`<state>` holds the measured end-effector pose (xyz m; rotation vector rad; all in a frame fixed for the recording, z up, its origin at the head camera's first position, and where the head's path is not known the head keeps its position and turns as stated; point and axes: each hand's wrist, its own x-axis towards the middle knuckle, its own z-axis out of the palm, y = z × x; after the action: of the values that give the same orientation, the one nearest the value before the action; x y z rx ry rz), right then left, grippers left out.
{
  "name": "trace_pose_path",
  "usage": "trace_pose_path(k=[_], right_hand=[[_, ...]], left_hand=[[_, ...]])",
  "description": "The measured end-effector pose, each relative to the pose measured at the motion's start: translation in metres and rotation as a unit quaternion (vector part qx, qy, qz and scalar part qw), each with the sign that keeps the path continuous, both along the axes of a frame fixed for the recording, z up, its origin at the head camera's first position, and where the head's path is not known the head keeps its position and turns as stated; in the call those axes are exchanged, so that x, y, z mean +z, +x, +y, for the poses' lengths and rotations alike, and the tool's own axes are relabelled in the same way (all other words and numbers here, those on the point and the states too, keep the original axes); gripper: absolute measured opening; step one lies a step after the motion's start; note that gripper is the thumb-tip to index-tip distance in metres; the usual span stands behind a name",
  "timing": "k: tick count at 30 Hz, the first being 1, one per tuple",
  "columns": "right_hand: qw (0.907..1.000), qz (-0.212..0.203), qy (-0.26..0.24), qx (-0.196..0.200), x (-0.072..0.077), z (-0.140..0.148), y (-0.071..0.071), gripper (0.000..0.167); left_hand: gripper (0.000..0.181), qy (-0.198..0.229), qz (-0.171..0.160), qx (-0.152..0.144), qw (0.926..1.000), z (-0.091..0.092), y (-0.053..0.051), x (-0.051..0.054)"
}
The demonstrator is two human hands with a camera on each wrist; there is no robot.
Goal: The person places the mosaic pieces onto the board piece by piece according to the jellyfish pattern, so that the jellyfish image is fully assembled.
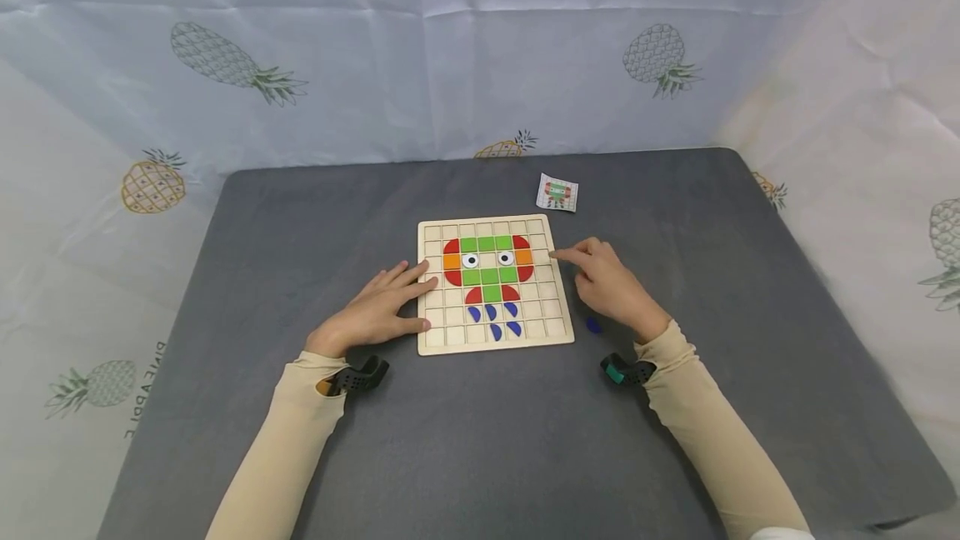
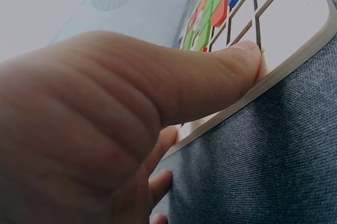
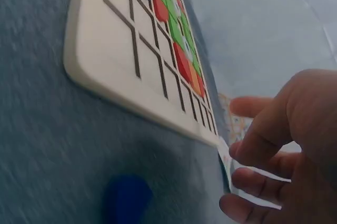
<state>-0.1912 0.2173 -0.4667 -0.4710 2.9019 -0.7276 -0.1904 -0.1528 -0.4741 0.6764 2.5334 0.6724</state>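
A square wooden grid board [image 1: 452, 338] lies on the table with colored tiles set in a face-like pattern: green squares [image 1: 491, 293], red rounded pieces, orange squares and two eye tiles [image 1: 506, 258]. Below them sit several blue half-round pieces [image 1: 496, 332]. My left hand [image 1: 375, 311] rests with spread fingers on the board's left edge, its thumb [image 2: 226, 71] on the rim. With the index finger extended, my right hand [image 1: 611, 282] reaches the board's right edge; its other fingers are loosely bent and hold nothing. One blue piece [image 1: 593, 325] lies on the table below that hand.
A small printed card [image 1: 557, 192] with a similar colored pattern lies behind the board's right corner. The dark grey table [image 1: 480, 440] stands against a pineapple-print cloth [image 1: 360, 90] that hangs at the back and sides.
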Motion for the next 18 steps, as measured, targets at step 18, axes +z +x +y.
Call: trace_pose_path(k=[18], right_hand=[[0.9977,0.009,0.052,-0.044,0.001,-0.009,0.001,0.023]], left_hand=[[0.072,-0.002,0.004,-0.004,1.0000,0.001,0.000,-0.002]])
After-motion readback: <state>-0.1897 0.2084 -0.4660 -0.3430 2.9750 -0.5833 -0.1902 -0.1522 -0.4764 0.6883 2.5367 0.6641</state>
